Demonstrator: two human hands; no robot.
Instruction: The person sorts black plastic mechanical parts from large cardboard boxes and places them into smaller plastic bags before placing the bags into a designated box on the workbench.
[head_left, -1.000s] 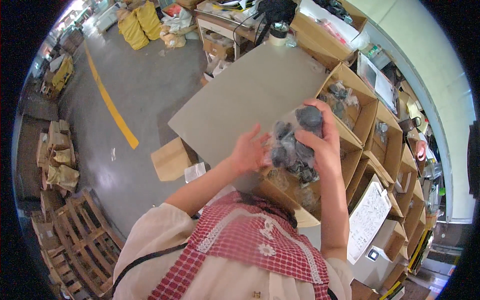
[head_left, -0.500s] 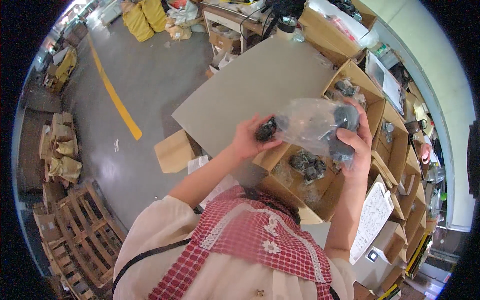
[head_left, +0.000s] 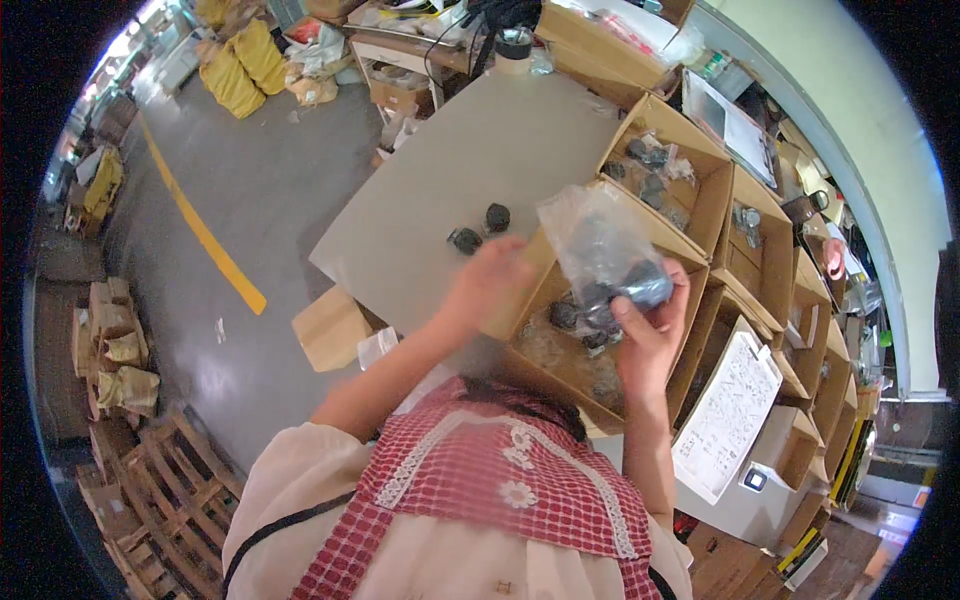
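Observation:
My right hand (head_left: 650, 335) grips the lower end of a clear plastic bag (head_left: 580, 215) with dark round parts inside. The bag is tilted above an open cardboard box (head_left: 655, 395) that holds several black parts and crumpled clear bags. My left hand (head_left: 492, 280) is over the grey tabletop (head_left: 420, 200), smeared by motion, so its fingers cannot be made out. Just beyond it, a black round part (head_left: 497, 217) and a second black part (head_left: 465, 240) lie on the tabletop, apart from the hand.
More open cardboard boxes stand at the right, one (head_left: 735, 195) with black parts and bags. A sheet with handwriting (head_left: 728, 415) lies near my right forearm. An opened carton (head_left: 330, 328) is by the table's near left edge. Wooden pallets (head_left: 170, 490) lie on the floor at left.
The black part from my left hand now lies on the tabletop, with another beside it. My right hand and the bag have moved left and lower; the view has shifted too.

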